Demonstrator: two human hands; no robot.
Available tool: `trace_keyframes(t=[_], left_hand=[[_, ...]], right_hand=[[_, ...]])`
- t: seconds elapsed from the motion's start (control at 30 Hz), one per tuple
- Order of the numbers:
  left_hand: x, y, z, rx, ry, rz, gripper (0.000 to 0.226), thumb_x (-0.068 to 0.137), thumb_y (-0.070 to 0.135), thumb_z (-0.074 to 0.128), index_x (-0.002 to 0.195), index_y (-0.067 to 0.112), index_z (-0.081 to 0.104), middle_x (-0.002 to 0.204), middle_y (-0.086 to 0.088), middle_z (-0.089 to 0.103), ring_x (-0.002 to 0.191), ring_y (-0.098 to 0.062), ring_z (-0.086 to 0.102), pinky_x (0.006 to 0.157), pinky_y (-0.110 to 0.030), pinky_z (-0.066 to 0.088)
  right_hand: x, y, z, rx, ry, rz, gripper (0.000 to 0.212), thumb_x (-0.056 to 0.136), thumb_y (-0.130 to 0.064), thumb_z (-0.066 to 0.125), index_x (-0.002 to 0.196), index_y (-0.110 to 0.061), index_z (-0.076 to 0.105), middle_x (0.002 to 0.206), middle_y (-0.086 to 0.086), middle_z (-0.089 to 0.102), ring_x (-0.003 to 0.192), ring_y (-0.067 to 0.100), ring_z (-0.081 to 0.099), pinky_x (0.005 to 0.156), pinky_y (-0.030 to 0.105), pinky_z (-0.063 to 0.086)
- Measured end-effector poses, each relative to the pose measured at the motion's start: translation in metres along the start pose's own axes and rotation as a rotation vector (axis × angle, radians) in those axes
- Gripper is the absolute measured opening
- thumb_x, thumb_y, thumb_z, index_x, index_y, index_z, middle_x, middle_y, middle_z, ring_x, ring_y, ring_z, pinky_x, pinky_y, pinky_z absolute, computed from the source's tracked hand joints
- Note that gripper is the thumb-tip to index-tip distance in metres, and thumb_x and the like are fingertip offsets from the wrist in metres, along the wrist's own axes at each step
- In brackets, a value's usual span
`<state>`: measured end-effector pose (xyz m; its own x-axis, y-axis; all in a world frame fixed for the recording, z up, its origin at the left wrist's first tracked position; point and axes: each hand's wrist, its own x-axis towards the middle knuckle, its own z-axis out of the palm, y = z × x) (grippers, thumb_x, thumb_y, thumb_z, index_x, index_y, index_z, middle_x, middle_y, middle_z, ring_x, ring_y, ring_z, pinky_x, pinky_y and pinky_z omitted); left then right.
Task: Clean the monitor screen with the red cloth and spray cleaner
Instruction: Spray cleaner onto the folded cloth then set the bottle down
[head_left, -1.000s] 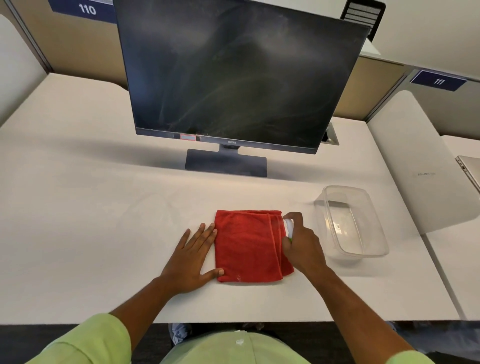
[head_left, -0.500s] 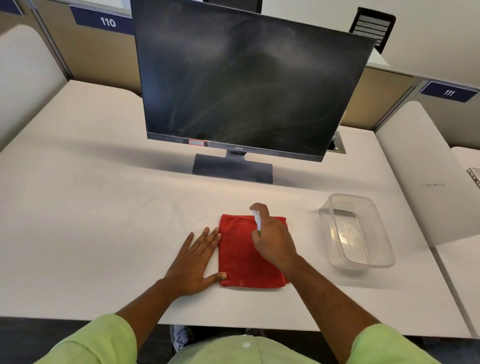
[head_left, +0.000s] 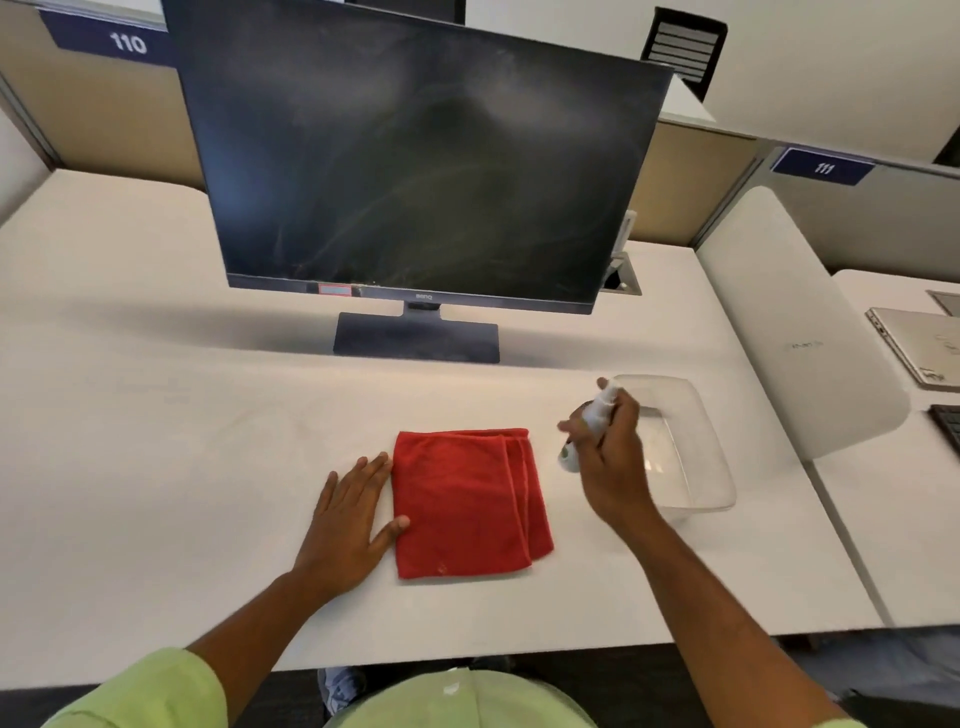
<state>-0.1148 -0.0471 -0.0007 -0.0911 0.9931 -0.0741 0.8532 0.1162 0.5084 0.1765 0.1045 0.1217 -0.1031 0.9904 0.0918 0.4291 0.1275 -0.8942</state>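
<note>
A dark, smeared monitor (head_left: 415, 171) stands on its base at the back of the white desk (head_left: 156, 441). The folded red cloth (head_left: 467, 499) lies flat on the desk in front of it. My left hand (head_left: 348, 525) rests flat on the desk, its thumb touching the cloth's left edge. My right hand (head_left: 608, 457) is to the right of the cloth and lifted off the desk. It grips a small white spray bottle (head_left: 587, 426) that is tilted, with its nozzle end up.
A clear plastic container (head_left: 696, 441) sits just right of my right hand. A white divider (head_left: 795, 322) bounds the desk on the right, with a laptop (head_left: 919, 348) beyond it. A cable port (head_left: 621, 275) lies behind the monitor's right corner.
My right hand has moved with the spray bottle from above the red cloth to the right, in front of the clear container. My left hand has stayed at the cloth's edge.
</note>
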Motion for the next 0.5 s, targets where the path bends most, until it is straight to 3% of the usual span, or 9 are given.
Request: trace_keyframes(t=[0.1,0.23,0.3,0.4,0.5], left_hand=[[0.007,0.016,-0.005,-0.069,0.08,-0.089,0.095,0.088,0.08,0.022,0.158,0.015,0.031,0.162,-0.005,0.035,0.151,-0.025,0.029,0.124,-0.042,0.019],[0.017,0.031,-0.008,-0.049,0.176,-0.202,0.088,0.089,0.076,0.033,0.146,0.009,0.047,0.142,-0.014,0.054,0.129,-0.035,0.05,0.103,-0.05,0.047],[0.022,0.037,-0.007,-0.023,0.192,-0.283,0.084,0.09,0.073,0.043,0.142,0.007,0.05,0.134,-0.017,0.057,0.121,-0.036,0.052,0.096,-0.051,0.051],[0.027,0.048,-0.006,-0.057,0.154,-0.413,0.083,0.082,0.07,0.057,0.138,0.008,0.054,0.13,-0.016,0.056,0.119,-0.034,0.053,0.095,-0.048,0.051],[0.03,0.061,-0.004,-0.098,0.127,-0.498,0.073,0.08,0.062,0.073,0.129,0.01,0.058,0.125,-0.012,0.055,0.114,-0.031,0.056,0.093,-0.046,0.053]], right_hand=[[0.018,0.005,-0.037,-0.026,0.145,0.015,0.051,0.104,-0.018,0.068,0.148,-0.017,0.042,0.136,0.013,0.067,0.117,0.031,0.069,0.102,0.045,0.057],[0.037,0.015,-0.073,-0.038,0.238,0.056,0.045,0.101,-0.009,0.069,0.14,-0.02,0.05,0.121,-0.003,0.073,0.114,0.024,0.069,0.101,0.035,0.056],[0.041,0.021,-0.079,-0.016,0.253,0.09,0.043,0.098,-0.008,0.072,0.135,-0.02,0.054,0.116,-0.009,0.074,0.11,0.019,0.071,0.099,0.031,0.057],[0.04,0.027,-0.071,0.006,0.226,0.115,0.04,0.092,-0.009,0.08,0.127,-0.019,0.062,0.117,-0.005,0.077,0.107,0.012,0.074,0.096,0.026,0.059],[0.038,0.028,-0.048,-0.017,0.174,0.035,0.031,0.09,-0.008,0.082,0.116,-0.017,0.069,0.111,-0.004,0.076,0.099,0.009,0.073,0.087,0.019,0.059]])
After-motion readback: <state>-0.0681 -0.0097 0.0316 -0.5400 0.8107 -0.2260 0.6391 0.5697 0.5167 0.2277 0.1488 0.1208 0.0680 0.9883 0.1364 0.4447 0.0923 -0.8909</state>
